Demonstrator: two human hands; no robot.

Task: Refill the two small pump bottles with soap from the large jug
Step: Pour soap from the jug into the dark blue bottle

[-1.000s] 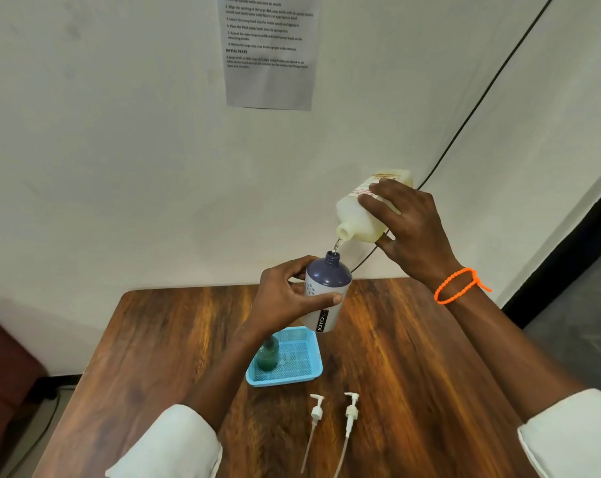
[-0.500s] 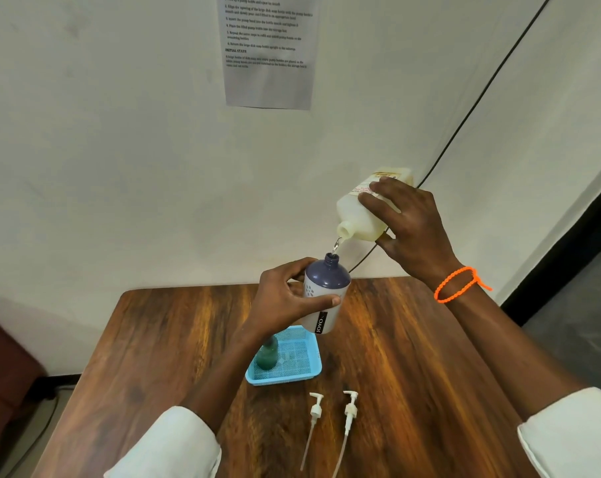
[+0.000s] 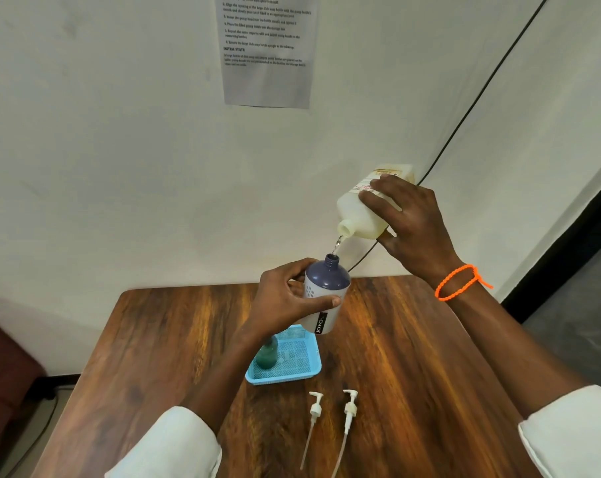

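The right hand wraps the pale cream plastic jug, tipped spout-down to the left, directly above the open neck of the purple-shouldered white bottle, which the left hand clasps upright above the wooden surface; a thin stream bridges the gap.

A staged test room, not a lived-in home. A printed sheet of numbered steps, with a heading reading "INITIAL STATE", is stuck to a bare off-white wall. A lone wooden desk stands pushed against that wall, carrying only a blue tray and two loose pump heads. A black cable runs slantwise across the plaster. A dark skirting strip edges a grey floor at right.
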